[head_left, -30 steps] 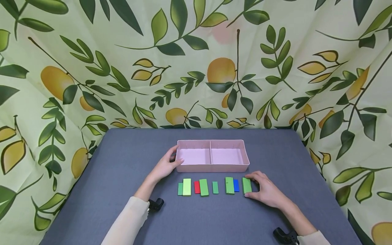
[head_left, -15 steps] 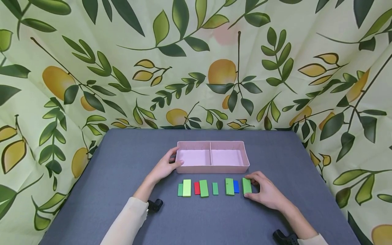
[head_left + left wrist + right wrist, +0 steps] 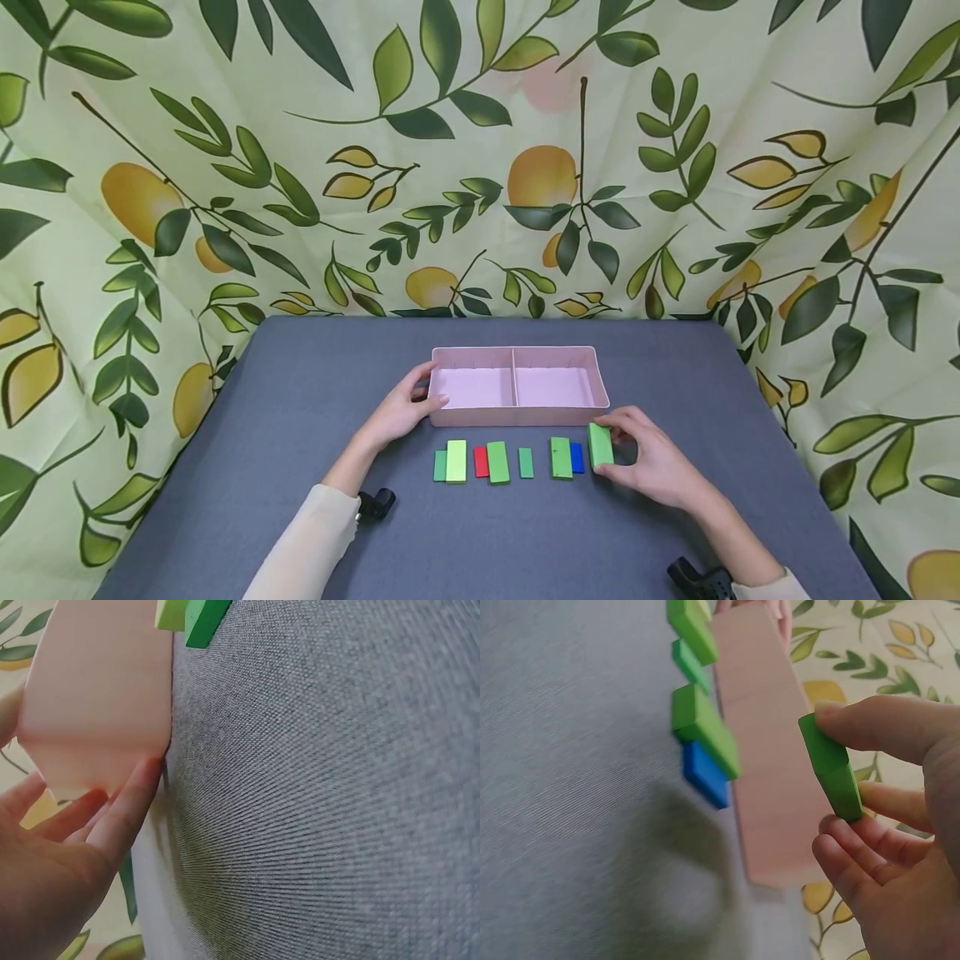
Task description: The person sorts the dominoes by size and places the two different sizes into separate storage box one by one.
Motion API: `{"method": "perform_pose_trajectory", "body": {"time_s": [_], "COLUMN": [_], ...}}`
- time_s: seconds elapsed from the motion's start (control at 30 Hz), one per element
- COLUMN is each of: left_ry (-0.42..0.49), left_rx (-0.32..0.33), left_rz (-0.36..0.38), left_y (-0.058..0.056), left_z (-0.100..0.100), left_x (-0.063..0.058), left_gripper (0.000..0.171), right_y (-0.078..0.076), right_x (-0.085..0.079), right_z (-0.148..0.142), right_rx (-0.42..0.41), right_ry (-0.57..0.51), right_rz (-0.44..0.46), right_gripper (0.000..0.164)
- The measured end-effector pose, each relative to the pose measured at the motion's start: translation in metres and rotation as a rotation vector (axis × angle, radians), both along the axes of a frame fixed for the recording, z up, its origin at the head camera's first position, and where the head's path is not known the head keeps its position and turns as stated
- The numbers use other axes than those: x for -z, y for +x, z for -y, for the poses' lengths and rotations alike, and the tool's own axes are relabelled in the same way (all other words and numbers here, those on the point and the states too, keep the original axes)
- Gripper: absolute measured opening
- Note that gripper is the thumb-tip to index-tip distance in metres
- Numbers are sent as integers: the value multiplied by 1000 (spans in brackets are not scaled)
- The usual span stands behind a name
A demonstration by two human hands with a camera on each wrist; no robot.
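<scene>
My right hand (image 3: 648,458) pinches a green block (image 3: 600,447) between thumb and fingers, just right of the row of blocks. In the right wrist view the held green block (image 3: 832,766) is raised off the cloth, with a shadow below. My left hand (image 3: 401,408) grips the left end of a pink two-compartment box (image 3: 517,417), thumb at the front corner and fingers along the end wall. The left wrist view shows fingertips against the pink wall (image 3: 97,697). Before the box lie a blue block (image 3: 577,457), a red block (image 3: 481,462) and several green blocks (image 3: 498,462).
A grey-blue cloth (image 3: 480,542) covers the table. Behind it hangs a curtain (image 3: 465,167) printed with leaves and fruit. Both box compartments show bare floors. Black wrist cameras (image 3: 377,504) sit on both wrists.
My right hand has lifted the green block off the table, tilting it and shifting slightly left and toward the box. The left hand stays at the box's end.
</scene>
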State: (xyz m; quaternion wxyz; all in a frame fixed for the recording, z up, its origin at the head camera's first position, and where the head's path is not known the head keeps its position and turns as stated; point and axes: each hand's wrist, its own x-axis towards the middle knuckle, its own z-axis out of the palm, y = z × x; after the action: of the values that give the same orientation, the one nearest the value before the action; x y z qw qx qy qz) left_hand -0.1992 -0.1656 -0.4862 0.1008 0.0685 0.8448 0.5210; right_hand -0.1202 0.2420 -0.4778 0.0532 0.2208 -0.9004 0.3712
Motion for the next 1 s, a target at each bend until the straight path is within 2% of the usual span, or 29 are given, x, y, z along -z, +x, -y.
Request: {"method": "perform_pose_trajectory", "body": {"time_s": [0.47, 1.0], "left_ry": [-6, -18], "left_rx": [10, 8], "left_rz": [-19, -15], "left_y": [1, 1], "left_z": [1, 2], "left_x": [-3, -1], "left_gripper": [72, 73], "right_y": [-10, -31], "right_x": [-30, -48], "right_z": [12, 25], "right_rx": [19, -29], "right_ry": [26, -18], "right_rz": [38, -28], "right_gripper": [63, 61]}}
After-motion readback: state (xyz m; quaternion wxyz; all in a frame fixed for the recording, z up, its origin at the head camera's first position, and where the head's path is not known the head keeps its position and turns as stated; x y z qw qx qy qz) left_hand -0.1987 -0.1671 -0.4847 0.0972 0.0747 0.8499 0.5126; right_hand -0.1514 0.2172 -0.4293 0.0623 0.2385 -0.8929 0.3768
